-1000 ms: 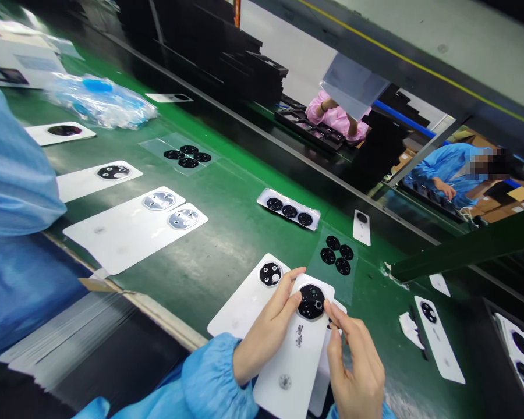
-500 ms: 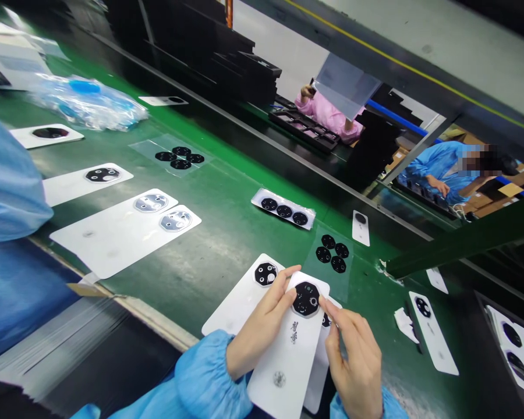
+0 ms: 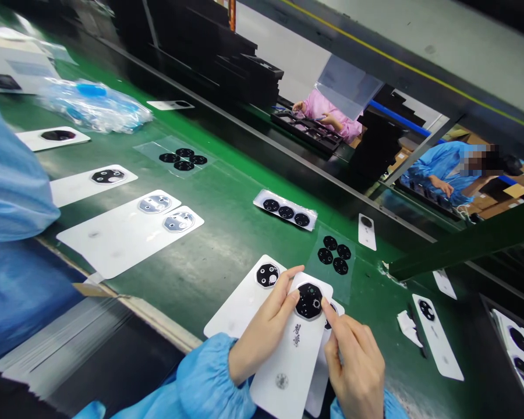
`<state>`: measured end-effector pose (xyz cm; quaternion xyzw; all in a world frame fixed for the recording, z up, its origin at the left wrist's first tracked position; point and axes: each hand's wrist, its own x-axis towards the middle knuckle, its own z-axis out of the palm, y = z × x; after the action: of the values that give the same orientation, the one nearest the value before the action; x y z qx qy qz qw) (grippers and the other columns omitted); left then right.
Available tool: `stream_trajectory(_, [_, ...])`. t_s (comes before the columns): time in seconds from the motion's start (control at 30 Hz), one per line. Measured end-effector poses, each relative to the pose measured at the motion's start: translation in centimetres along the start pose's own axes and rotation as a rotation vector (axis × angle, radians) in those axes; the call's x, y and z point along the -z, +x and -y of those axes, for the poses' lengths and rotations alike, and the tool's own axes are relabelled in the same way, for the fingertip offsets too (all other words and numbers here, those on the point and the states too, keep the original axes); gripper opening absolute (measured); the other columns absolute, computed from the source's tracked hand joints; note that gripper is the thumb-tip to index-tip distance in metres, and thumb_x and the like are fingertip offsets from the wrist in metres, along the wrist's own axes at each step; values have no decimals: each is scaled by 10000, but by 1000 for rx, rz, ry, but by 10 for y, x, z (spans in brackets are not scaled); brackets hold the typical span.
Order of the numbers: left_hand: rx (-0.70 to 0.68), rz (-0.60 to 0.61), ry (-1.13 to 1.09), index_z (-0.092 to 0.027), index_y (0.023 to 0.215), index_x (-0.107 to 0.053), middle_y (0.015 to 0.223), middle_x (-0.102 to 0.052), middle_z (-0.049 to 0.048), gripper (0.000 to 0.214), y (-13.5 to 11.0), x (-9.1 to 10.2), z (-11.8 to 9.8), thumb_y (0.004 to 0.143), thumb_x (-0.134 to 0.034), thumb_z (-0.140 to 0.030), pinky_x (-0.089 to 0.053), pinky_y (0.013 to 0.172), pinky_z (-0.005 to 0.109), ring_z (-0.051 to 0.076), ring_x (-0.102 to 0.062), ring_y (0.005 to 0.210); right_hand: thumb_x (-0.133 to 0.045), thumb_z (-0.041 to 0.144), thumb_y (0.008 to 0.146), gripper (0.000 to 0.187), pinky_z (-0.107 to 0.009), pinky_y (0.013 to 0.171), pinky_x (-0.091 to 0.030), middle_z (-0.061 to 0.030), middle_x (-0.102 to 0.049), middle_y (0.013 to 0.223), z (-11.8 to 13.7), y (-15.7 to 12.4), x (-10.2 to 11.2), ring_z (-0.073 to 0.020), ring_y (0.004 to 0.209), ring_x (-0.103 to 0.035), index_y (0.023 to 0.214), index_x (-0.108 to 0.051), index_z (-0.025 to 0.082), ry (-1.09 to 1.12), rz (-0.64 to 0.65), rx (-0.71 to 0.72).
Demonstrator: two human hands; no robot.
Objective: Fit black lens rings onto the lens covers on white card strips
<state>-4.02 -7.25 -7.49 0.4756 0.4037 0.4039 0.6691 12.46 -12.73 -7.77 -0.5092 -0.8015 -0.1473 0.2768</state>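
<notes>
A white phone back cover (image 3: 290,366) with a black octagonal camera plate (image 3: 309,301) tilts up in front of me. My left hand (image 3: 268,326) grips its left side, thumb at the plate's edge. My right hand (image 3: 353,358) is closed at the cover's right edge, its index fingertip pressing beside the plate. Whether its thumb also touches the cover, I cannot tell. Another white cover (image 3: 240,302) lies behind my left hand; one more is partly hidden beneath the held one. Beyond them, black camera plates (image 3: 340,266) sit on a clear film sheet.
A strip (image 3: 285,210) bears three black plates, and a second film sheet (image 3: 148,152) lies farther left. More covers (image 3: 113,244) are on the green bench at left and right. A plastic bag (image 3: 96,107) rests at the back left. A dark post (image 3: 463,241) stands right; co-workers sit opposite.
The view has shifted slightly. My hands keep nearly the same hold on the phone back cover. Across the line, the person in pink has lowered a raised hand to the tray.
</notes>
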Motion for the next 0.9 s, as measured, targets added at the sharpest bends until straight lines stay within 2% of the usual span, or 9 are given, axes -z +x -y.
stream_trajectory(0.13, [-18,-2,15,-254,1302,-395,1308,-484,20,391,0,0,-1,925,-367,-353,-326,1027,328,226,-391,1249,-440,27,842,589,-285,698,-469,-67,-695,954,0,1,0,-179,844,-635,1398,-359,204,-16,-25,18])
stream_trajectory(0.3, [-23,15,33,-258,1314,-378,1347,-444,10,389,-1,3,1,934,-337,-328,-294,1055,325,212,-353,1279,-474,-10,820,584,-282,714,-455,-95,-707,966,-1,2,-1,-182,845,-627,1381,-397,134,5,-78,82])
stream_trajectory(0.4, [-25,25,20,-258,1317,-368,1325,-462,10,385,-1,3,2,938,-329,-313,-301,1043,317,204,-369,1262,-469,-23,814,585,-287,713,-452,-99,-711,973,-1,1,-2,-187,863,-628,1376,-407,129,15,-78,79])
stream_trajectory(0.53, [-13,24,-23,-263,1293,-385,1240,-514,6,362,-2,3,0,939,-342,-327,-344,983,294,195,-439,1172,-464,-26,809,609,-292,693,-458,-105,-712,994,0,0,-4,-186,847,-642,1393,-377,123,9,-95,106])
stream_trajectory(0.73, [-11,-3,-40,-272,1227,-418,977,-564,-15,323,-1,2,-2,930,-382,-393,-400,839,265,158,-523,896,-487,-25,795,651,-306,697,-473,-118,-694,1065,0,1,-4,-186,842,-653,1412,-333,115,4,-119,128])
stream_trajectory(0.9, [0,33,-138,-268,1192,-428,919,-566,-25,286,1,2,-3,925,-403,-367,-405,797,246,144,-538,865,-478,-33,786,650,-300,693,-468,-117,-688,1080,-3,2,-1,-187,848,-647,1407,-339,97,12,-82,167])
